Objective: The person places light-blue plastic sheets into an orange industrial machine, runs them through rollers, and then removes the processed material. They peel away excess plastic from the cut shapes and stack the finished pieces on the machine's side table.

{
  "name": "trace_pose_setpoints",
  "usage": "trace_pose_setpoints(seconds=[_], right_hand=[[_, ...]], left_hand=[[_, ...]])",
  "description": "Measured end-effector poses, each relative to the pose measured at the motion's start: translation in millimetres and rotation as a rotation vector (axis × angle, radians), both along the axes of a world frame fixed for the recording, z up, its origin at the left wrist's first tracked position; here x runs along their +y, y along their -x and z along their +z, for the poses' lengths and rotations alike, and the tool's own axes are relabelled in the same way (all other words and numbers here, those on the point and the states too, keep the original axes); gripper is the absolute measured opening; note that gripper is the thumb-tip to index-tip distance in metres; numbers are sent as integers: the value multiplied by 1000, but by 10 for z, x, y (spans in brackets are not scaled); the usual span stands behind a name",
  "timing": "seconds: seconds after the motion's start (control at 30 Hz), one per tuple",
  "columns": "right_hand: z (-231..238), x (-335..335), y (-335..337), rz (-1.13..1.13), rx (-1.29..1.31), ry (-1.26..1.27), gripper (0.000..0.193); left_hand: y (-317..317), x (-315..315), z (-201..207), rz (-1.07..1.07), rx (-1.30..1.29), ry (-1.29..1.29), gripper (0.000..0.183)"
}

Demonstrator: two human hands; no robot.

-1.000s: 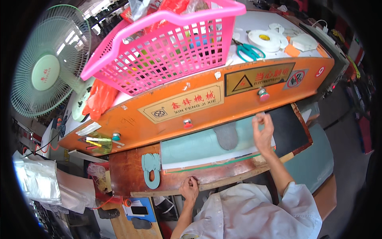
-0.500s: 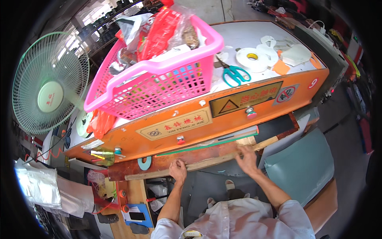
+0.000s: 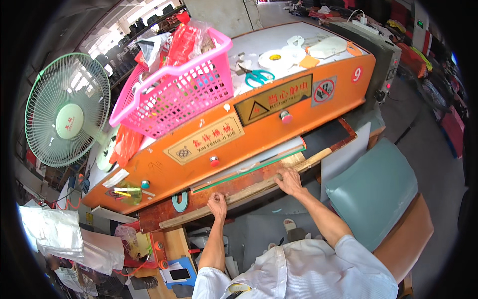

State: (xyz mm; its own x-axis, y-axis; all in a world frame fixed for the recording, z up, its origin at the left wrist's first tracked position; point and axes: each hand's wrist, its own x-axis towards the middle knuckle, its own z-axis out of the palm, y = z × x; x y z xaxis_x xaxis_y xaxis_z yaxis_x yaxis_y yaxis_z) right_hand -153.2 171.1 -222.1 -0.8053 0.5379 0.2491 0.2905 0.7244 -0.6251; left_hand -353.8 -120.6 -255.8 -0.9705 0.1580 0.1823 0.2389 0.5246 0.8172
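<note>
- Hands first: your left hand point(image 3: 217, 203) and right hand point(image 3: 289, 180) both press palm-down, fingers curled over the near edge of the wooden board point(image 3: 249, 192), closed on nothing else.
- Board sits directly under both palms, below the orange machine point(image 3: 259, 132); it looks stiff, heavy and rough, so hold it at the edge, hands well apart.
- Green sheet point(image 3: 249, 168) just beyond your fingertips looks thin and flexible.
- Hidden: the board's far part under the machine; fingertip contact is hard to make out.

A grey concrete floor point(image 3: 438, 134) runs off toward three o'clock, a pale green standing fan point(image 3: 67, 124) fills nine o'clock — daylight glares on distant shelving point(image 3: 144, 25) at eleven o'clock.
</note>
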Motion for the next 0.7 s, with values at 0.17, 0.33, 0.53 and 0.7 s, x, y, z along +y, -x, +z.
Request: trace_pose_setpoints(seconds=[0.17, 0.33, 0.53, 0.7], right_hand=[[-125, -362, -283, -51, -65, 39, 29], [-123, -593, -103, -180, 150, -45, 36], [-207, -757, 612, -92, -75, -191, 74], [-349, -533, 291, -23, 85, 193, 70]], left_hand=[[-355, -361, -252, 7, -17, 10, 24], [-822, -622, -422, 30, 9, 174, 22], [-1507, -801, -493, 30, 85, 268, 20], [-1835, -922, -706, 28, 47, 244, 6]])
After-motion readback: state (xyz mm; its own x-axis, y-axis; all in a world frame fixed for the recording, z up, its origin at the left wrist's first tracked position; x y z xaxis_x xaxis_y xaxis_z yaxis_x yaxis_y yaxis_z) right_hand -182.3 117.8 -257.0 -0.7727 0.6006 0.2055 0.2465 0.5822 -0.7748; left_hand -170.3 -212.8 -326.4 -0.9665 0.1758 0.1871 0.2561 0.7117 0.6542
